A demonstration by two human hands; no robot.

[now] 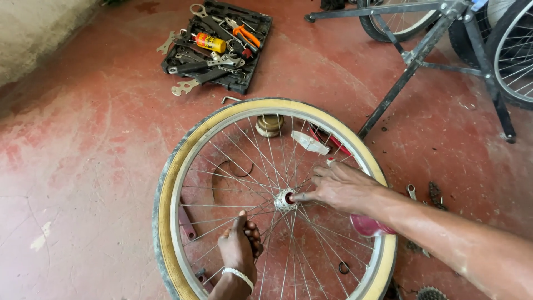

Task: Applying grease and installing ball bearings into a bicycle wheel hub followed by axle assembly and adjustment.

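Red concrete floor, and our bicycle wheel (222, 133) lies flat on it: our left hand (240, 251) clamps spokes (fist closed) while our right hand (340, 186), fingers loose, presses the hub (285, 199).

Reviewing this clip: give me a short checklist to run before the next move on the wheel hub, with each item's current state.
1. Wheel lying flat on floor: ok.
2. Left hand gripping the spokes: ok.
3. Right hand fingertip at the hub: ok.
4. Hub opening free of debris: cannot tell.
5. Tool tray within arm's reach: cannot tell.
6. Small parts on floor, such as the washer, kept clear of the hub: ok.
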